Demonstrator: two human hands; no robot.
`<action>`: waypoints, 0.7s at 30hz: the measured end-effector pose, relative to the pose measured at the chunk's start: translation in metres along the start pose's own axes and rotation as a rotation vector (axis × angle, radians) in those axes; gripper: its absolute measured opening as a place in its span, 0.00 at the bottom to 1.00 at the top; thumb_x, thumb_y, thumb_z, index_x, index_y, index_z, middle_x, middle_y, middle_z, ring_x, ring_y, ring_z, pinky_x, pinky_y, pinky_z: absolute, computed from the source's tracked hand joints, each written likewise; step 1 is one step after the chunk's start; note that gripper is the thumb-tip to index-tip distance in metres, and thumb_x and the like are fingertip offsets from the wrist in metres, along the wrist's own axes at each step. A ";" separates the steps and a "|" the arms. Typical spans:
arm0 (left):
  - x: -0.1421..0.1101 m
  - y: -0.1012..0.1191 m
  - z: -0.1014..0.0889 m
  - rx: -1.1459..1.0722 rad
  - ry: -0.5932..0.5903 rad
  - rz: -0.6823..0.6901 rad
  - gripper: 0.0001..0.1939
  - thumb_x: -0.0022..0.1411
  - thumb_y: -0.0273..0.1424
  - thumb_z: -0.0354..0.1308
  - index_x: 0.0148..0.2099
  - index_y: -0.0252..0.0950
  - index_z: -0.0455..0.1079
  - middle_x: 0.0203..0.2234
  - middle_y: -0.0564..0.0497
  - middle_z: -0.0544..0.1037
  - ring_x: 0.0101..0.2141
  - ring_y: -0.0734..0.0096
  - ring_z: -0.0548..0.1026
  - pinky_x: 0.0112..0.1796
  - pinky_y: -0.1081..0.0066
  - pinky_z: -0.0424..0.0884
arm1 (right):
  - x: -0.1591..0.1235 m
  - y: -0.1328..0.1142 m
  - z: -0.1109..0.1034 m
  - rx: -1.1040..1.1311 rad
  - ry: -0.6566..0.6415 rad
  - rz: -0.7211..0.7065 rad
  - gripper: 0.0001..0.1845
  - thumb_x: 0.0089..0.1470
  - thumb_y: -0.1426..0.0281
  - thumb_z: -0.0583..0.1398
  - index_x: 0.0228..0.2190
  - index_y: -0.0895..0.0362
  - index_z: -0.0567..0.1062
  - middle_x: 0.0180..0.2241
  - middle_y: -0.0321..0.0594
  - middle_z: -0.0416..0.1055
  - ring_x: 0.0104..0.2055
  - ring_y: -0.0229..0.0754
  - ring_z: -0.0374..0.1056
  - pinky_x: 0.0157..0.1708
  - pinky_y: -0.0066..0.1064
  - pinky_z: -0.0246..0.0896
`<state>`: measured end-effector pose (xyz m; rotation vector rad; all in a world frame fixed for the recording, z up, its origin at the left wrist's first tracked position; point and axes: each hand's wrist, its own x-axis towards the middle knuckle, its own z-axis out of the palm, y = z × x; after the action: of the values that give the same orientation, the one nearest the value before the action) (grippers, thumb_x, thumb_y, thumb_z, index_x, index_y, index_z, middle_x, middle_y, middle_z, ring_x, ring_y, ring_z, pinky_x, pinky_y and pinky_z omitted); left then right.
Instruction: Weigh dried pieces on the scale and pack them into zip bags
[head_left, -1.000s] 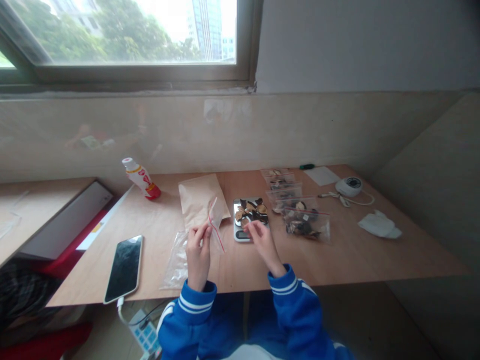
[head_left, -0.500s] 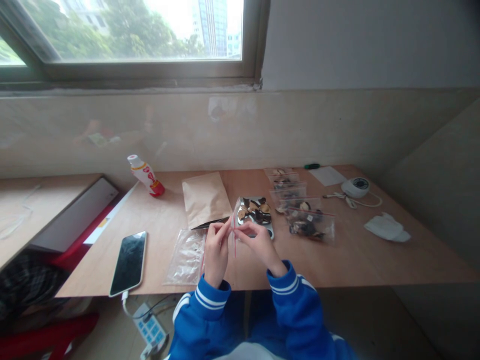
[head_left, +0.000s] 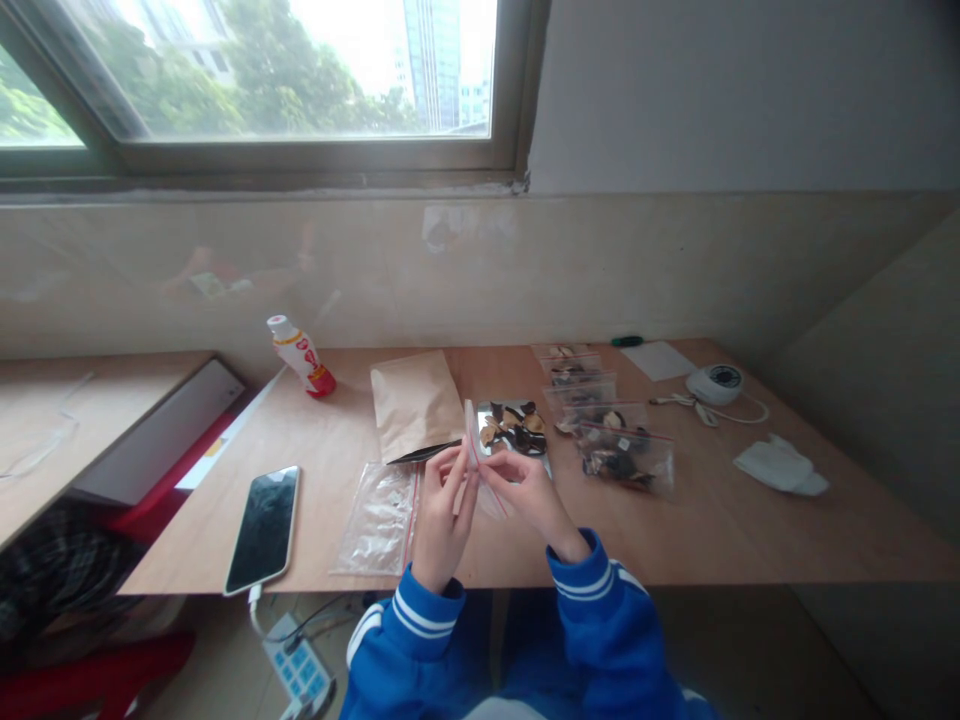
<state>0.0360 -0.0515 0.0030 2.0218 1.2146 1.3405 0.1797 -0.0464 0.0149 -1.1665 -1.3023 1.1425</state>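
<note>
Bag: clear, thin plastic zip bag (head_left: 480, 470) with a red seal strip, standing upright between the hands.
Hands: left hand (head_left: 444, 520) and right hand (head_left: 529, 505) close together, fingers narrowly pinching the bag's edges.
Arms: blue striped sleeves (head_left: 424, 615) rise from 6 o'clock, wrists bent inward.
Around: kraft envelope (head_left: 415, 403) at 11 o'clock, touching dark tweezers (head_left: 424, 453); dried slices (head_left: 514, 428) on a metal scale (head_left: 486, 411) at 1 o'clock; filled zip bags (head_left: 622, 455) at 2 o'clock; crinkled flat plastic bag (head_left: 379, 520) at 9 o'clock, all on the wooden surface (head_left: 750, 530).

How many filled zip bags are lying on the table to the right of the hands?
5, in one overlapping line on the table: far bag, second bag, third bag, fourth bag, nearest bag. Overlaps may hide another.
</note>
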 end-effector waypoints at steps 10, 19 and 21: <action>0.005 -0.004 -0.012 -0.076 0.016 -0.057 0.11 0.64 0.35 0.54 0.46 0.39 0.72 0.31 0.51 0.75 0.30 0.72 0.74 0.34 0.71 0.72 | 0.004 -0.005 -0.007 0.007 0.002 0.041 0.24 0.44 0.50 0.64 0.19 0.54 0.62 0.18 0.31 0.67 0.21 0.36 0.64 0.22 0.27 0.58; 0.017 -0.009 -0.022 0.049 0.190 -0.210 0.14 0.63 0.40 0.52 0.31 0.37 0.68 0.30 0.50 0.72 0.35 0.67 0.73 0.38 0.68 0.70 | 0.012 0.027 -0.066 -0.029 -0.076 0.029 0.26 0.47 0.46 0.60 0.36 0.56 0.70 0.36 0.45 0.75 0.40 0.46 0.72 0.40 0.38 0.66; 0.019 -0.010 -0.020 0.095 0.223 -0.161 0.13 0.64 0.40 0.52 0.31 0.37 0.67 0.37 0.47 0.71 0.42 0.64 0.72 0.44 0.65 0.69 | 0.021 0.041 -0.077 -0.167 0.029 -0.062 0.29 0.50 0.46 0.58 0.44 0.56 0.69 0.47 0.50 0.71 0.49 0.48 0.68 0.49 0.43 0.63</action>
<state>0.0162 -0.0325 0.0143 1.8275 1.5315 1.4831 0.2577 -0.0198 -0.0204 -1.2502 -1.4233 0.9832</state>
